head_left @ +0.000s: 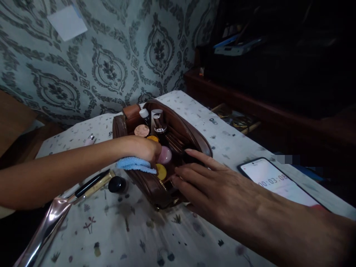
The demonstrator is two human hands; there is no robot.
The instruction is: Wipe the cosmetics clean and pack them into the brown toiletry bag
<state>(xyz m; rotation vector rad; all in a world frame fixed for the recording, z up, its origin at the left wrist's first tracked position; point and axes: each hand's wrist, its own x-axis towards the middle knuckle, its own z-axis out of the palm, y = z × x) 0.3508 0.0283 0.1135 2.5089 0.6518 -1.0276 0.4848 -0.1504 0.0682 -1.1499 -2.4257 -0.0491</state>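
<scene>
A brown zippered bag [141,187] lies unzipped on the patterned tablecloth, with cosmetics inside. My left hand [144,148] reaches into it, curled closed around a light blue cloth [136,164] that hangs out below the palm; its fingertips are hidden. Touching or right beside those fingers is a round pink lid [166,155]. A yellow round lid [161,171] sits just below. Behind the hand stand a peach-coloured round compact [141,130], a white-capped bottle [144,113] and a silver-topped bottle [159,123]. My right hand [205,180], fingers stretched out, rests over the bag's near right side.
A phone [268,172] showing a timer lies to the right, partly under my right forearm. Left of the bag are a black-capped container [116,184], slim tubes [96,185] and a shiny pink pouch [52,218]. A patterned wall [111,70] rises behind.
</scene>
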